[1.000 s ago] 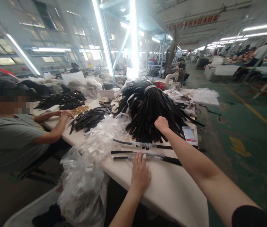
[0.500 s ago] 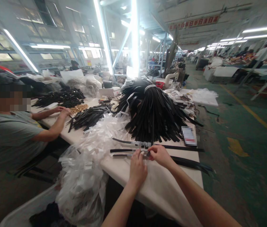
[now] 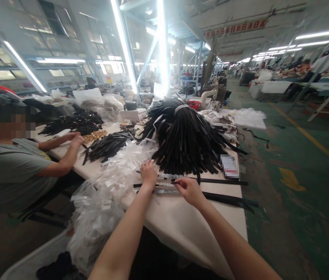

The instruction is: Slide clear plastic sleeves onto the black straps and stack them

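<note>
Right hand (image 3: 190, 190): fingers pinching slim black flat strap (image 3: 198, 179) above cream-white tabletop (image 3: 182, 217). Left hand (image 3: 149, 173): fingers curled beside translucent white plastic strips (image 3: 132, 153); grip unclear.

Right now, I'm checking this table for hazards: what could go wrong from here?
Some black straps overhang the right edge of the table, so a passing arm could knock them off. The translucent plastic heap lies close beside the left hand, so pieces might get caught up with the straps.

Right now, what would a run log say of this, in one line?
left hand: beside white plastic pile, grip unclear | right hand: pinching black strip | ahead: large black bundle | left side: co-worker near gold-coloured pieces
</note>
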The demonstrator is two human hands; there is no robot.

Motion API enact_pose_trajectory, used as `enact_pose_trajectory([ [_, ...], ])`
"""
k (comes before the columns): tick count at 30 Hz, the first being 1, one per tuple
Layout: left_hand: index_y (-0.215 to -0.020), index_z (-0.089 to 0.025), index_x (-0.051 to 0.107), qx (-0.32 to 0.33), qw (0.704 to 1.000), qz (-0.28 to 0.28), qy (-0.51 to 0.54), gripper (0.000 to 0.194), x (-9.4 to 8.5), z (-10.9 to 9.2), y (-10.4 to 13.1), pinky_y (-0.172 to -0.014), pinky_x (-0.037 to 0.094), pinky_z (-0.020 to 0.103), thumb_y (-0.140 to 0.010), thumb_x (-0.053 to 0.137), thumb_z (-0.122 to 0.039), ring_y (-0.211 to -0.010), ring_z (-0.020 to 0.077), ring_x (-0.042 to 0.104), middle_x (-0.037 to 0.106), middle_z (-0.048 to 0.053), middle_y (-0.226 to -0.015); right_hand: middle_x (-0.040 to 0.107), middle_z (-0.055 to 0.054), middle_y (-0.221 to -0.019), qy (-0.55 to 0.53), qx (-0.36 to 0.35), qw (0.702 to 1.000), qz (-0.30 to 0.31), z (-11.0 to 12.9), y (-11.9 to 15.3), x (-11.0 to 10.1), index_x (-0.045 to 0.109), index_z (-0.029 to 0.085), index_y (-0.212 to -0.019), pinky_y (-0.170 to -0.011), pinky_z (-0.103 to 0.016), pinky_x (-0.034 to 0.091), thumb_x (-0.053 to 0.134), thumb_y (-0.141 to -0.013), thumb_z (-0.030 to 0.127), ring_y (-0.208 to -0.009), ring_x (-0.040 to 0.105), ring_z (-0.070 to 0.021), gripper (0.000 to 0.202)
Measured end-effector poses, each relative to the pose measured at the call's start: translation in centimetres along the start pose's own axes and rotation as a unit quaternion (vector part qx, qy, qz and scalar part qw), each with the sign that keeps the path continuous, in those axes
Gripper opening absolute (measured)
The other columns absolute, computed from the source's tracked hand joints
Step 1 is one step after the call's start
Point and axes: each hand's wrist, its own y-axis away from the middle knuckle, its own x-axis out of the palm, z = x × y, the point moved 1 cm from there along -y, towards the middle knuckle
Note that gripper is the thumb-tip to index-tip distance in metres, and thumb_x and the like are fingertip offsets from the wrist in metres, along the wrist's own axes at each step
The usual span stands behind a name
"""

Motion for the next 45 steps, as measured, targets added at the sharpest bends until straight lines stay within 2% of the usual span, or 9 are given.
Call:
enact_pose_trajectory([
  [5,-0.089,-0.018,0.069,0.029,0.999,-0.009,0.023,0.019,-0.5,-0.9,-2.1,-0.095,0.043,0.047,-0.087,0.052,-0.010,-0.108,0.0338,0.057,0.070,0.016,-0.097,0.068,-0.006,-0.090,-0.133,0.039,0.989,-0.058,-1.4,-4.1,0.3,0.067,0.019,-0.097,-0.070,-0.030,0.051,0.060,-0.090,0.035,-0.074,0.065,-0.0185,0.019],
  [12,-0.101,-0.021,0.063,0.113,0.981,-0.055,0.150,0.017,0.3,-7.9,-1.6,-0.090,0.048,0.037,-0.100,0.046,-0.025,-0.101,0.0237,0.062,0.068,0.009,-0.099,0.069,-0.001,-0.071,-0.219,0.096,0.970,-0.035,-3.5,-11.4,-1.2,0.065,0.016,-0.114,-0.049,-0.024,0.042,0.063,-0.086,0.042,-0.047,0.052,-0.0120,0.038],
  [17,-0.093,-0.022,0.065,0.146,0.959,-0.045,0.240,0.012,0.9,-10.6,-3.3,-0.089,0.048,0.039,-0.097,0.055,-0.026,-0.095,0.0236,0.062,0.068,0.006,-0.092,0.074,-0.006,-0.076,-0.198,0.041,0.978,-0.042,-4.5,-14.6,-4.0,0.076,0.016,-0.082,-0.072,-0.030,0.050,0.073,-0.075,0.035,-0.073,0.067,-0.0200,0.020],
  [23,-0.095,-0.020,0.069,-0.021,0.951,-0.129,0.279,0.015,1.7,-12.1,-4.0,-0.089,0.049,0.040,-0.092,0.061,-0.033,-0.099,0.0262,0.063,0.068,0.010,-0.098,0.070,-0.006,-0.068,-0.257,0.116,0.946,-0.159,-7.7,-16.6,-4.8,0.074,0.014,-0.079,-0.060,-0.029,0.047,0.073,-0.077,0.045,-0.063,0.063,-0.0189,0.031],
  [25,-0.092,-0.018,0.071,-0.113,0.914,-0.012,0.388,0.026,3.1,-13.0,-4.2,-0.074,0.051,0.036,-0.093,0.060,-0.042,-0.081,0.0229,0.065,0.070,0.009,-0.088,0.064,-0.003,-0.057,-0.332,0.166,0.913,-0.170,-8.3,-17.3,-4.9,0.072,0.013,-0.077,-0.046,-0.025,0.037,0.076,-0.074,0.049,-0.047,0.052,-0.0139,0.036],
  [27,-0.098,-0.015,0.073,-0.180,0.815,0.123,0.538,0.038,4.8,-14.2,-4.9,-0.061,0.048,0.030,-0.093,0.058,-0.050,-0.071,0.0190,0.064,0.072,0.011,-0.090,0.058,0.001,-0.051,-0.409,0.201,0.875,-0.163,-8.4,-17.9,-4.9,0.070,0.013,-0.077,-0.039,-0.023,0.027,0.080,-0.069,0.050,-0.038,0.039,-0.0088,0.039],
  [31,-0.104,-0.013,0.073,-0.225,0.659,0.121,0.707,0.037,7.0,-16.4,-8.2,-0.062,0.047,0.023,-0.082,0.074,-0.043,-0.074,0.0139,0.065,0.073,0.011,-0.098,0.054,0.004,-0.049,-0.492,0.217,0.829,-0.153,-7.8,-18.4,-5.1,0.069,0.012,-0.078,-0.036,-0.021,0.017,0.083,-0.066,0.048,-0.036,0.027,-0.0044,0.040],
  [39,-0.094,-0.010,0.077,-0.132,0.715,0.232,0.646,0.032,6.9,-15.8,-13.5,-0.060,0.047,0.026,-0.084,0.070,-0.039,-0.066,0.0171,0.064,0.072,0.010,-0.076,0.041,0.008,-0.044,-0.523,0.215,0.813,-0.141,-8.0,-19.3,-6.1,0.062,0.015,-0.067,-0.035,-0.019,0.013,0.078,-0.074,0.048,-0.036,0.019,-0.0026,0.037],
  [45,-0.088,-0.014,0.079,-0.161,0.804,0.174,0.546,0.034,7.1,-14.3,-15.3,-0.059,0.046,0.026,-0.086,0.069,-0.047,-0.062,0.0173,0.062,0.071,0.007,-0.068,0.073,-0.006,-0.093,-0.324,0.186,0.914,-0.161,-6.5,-19.8,-6.0,0.064,0.024,-0.128,-0.043,-0.024,0.041,0.081,-0.076,0.041,-0.049,0.052,-0.0108,0.058],
])
